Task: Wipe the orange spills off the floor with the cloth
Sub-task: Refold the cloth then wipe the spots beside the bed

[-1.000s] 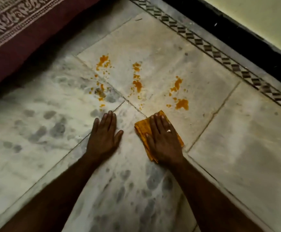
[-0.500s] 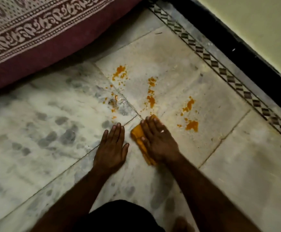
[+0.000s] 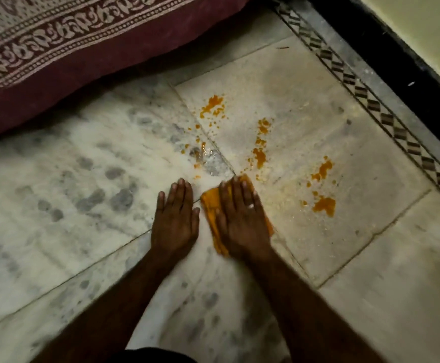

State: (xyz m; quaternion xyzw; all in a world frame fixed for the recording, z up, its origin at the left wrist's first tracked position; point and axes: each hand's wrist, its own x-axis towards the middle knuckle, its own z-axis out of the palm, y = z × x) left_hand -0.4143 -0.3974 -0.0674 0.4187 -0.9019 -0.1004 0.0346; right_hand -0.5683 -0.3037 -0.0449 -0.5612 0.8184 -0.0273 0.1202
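The cloth (image 3: 209,203) is pressed to the floor (image 3: 371,271) under the flat, straight-fingered right hand (image 3: 242,221). The left hand (image 3: 175,218) is laid flat beside the cloth. The orange spills (image 3: 259,153), just beyond the cloth, could be smeared wider if little pressure is applied.

Matt, mottled marble floor (image 3: 69,179); soft woven orange cloth (image 3: 211,203); printed maroon fabric bedding (image 3: 56,61).

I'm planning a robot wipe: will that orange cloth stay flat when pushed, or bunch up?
Probably floppy: the cloth shows rumpled folds beside the right hand. Pushed from one edge it would likely bunch; the flat palm on top should limit that. The polished-looking floor suggests it slides easily.
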